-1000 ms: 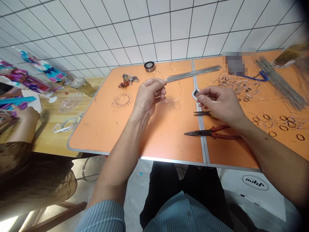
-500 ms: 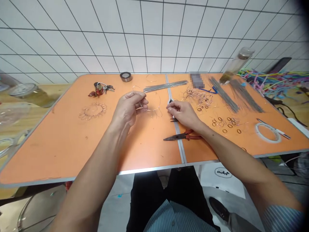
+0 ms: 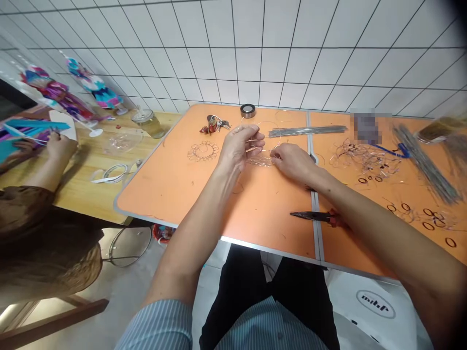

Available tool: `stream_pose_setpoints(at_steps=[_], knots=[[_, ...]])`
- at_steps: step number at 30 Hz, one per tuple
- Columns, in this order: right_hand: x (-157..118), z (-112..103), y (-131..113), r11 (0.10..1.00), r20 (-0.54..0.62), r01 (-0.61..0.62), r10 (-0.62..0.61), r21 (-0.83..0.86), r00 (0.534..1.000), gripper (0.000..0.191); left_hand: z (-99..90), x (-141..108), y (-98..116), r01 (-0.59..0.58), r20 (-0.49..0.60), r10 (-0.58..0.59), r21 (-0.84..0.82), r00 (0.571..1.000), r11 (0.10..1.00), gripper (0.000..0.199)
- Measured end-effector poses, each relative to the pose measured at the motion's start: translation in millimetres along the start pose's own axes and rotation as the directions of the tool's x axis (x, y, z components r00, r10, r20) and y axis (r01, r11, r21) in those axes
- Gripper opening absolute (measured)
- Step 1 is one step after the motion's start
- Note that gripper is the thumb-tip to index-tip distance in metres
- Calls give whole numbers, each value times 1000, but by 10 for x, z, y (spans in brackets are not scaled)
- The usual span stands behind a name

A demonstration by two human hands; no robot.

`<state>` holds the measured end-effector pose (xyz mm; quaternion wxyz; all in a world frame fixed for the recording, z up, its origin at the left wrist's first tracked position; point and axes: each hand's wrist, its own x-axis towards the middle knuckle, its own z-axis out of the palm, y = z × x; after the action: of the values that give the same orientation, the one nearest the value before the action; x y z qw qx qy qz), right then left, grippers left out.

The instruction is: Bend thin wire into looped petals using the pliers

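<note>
Thin looped wire [image 3: 260, 161] stretches between my two hands above the orange table [image 3: 175, 194]. My left hand [image 3: 241, 146] pinches its left part, fingers curled. My right hand [image 3: 290, 160] has thumb and forefinger closed on the wire's right part; the fingertips are partly hidden. A wire ring with looped edges [image 3: 203, 151] lies left of my hands. Red-handled pliers [image 3: 312, 216] rest nearer the table's front edge, partly under my right forearm. Behind my hands lies a bundle of straight metal wires [image 3: 310, 130].
A tape roll [image 3: 247, 111] and a small cluster of keys [image 3: 214, 124] are at the back. Tangled copper wire [image 3: 365, 158] and dark rings [image 3: 428, 226] lie right. Leftward, another person's hand [image 3: 60, 146] works at a wooden table [image 3: 83, 194] holding a jar [image 3: 148, 122].
The view has turned left, bringing the other person and colourful figures into sight. My right hand has moved closer to my left and now grips the wire.
</note>
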<state>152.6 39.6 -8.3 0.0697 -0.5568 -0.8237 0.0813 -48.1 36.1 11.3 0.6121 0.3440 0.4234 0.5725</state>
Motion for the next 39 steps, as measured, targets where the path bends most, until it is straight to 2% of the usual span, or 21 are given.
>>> stream_pose_setpoints(at_steps=[8, 17, 20, 26, 28, 33, 39], knots=[[246, 83, -68, 994, 68, -90, 94, -63, 993, 31, -82, 39, 88, -10, -30, 9, -49, 1000, 999, 21], [183, 176, -206, 979, 97, -140, 155, -146, 983, 41, -60, 38, 63, -6, -62, 2, -65, 998, 998, 23], [185, 122, -195, 988, 106, -76, 91, -137, 990, 39, -55, 29, 78, -8, -106, 2, -57, 994, 998, 27], [316, 37, -173, 991, 71, 72, -65, -109, 995, 44, -32, -37, 230, 3, -166, -19, -97, 986, 995, 14], [361, 42, -204, 988, 85, 108, -98, -112, 992, 41, -19, -69, 273, -3, -184, -16, -102, 983, 995, 11], [414, 27, -326, 979, 156, 158, -137, -130, 978, 30, 3, -91, 290, 12, -207, -32, -101, 978, 995, 18], [424, 11, -482, 973, 213, 188, -157, -137, 965, 34, 22, -99, 299, 20, -219, -40, -92, 975, 996, 20]])
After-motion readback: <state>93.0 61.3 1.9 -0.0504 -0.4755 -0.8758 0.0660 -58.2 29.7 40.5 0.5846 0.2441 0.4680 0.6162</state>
